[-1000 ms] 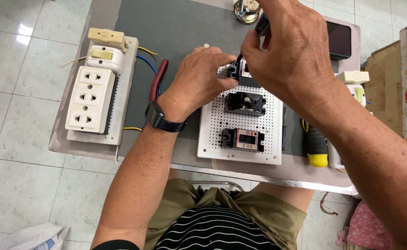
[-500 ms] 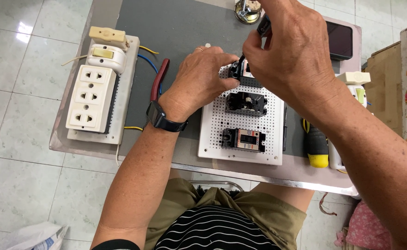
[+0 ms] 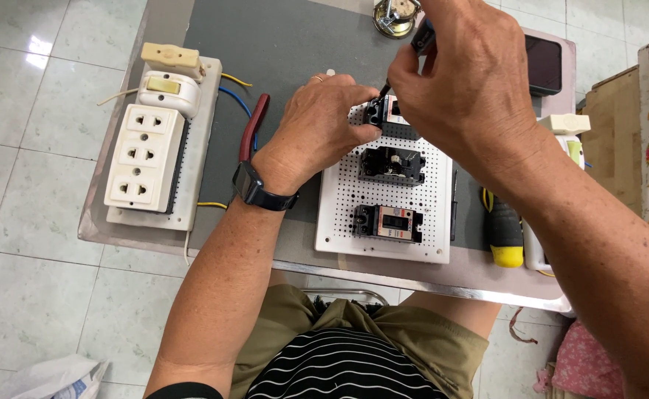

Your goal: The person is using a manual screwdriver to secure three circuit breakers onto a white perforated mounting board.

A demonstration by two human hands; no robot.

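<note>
Hands meet at the far end of the white perforated mounting board [image 3: 339, 214], which lies on the grey work mat [image 3: 280, 44] of a small table. The left hand [image 3: 324, 122] pinches a small black electrical component [image 3: 375, 112] between thumb and fingers, closed firmly on its left side. The right hand [image 3: 472, 89] is closed around a dark-handled screwdriver [image 3: 422, 37]; the tool's long axis slopes from the handle at the far right down to the near left, with the tip at the top of the component. The component lies directly below and left of the right hand's grip and touches the left hand, so the left hand is nearer to it.

Two black breaker-type units sit nearer on the same board: one in the middle [image 3: 391, 164] and one with an orange face [image 3: 387, 222] at the near end. Red-handled pliers [image 3: 253, 125] lie left of the board, and a cream socket panel with yellow and blue wires [image 3: 147, 159] sits further left. A yellow-and-black tool handle [image 3: 503, 233] lies right of the board.

The right hand covers most of the screwdriver and the far right edge of the component; the exact tip contact cannot be made out.
</note>
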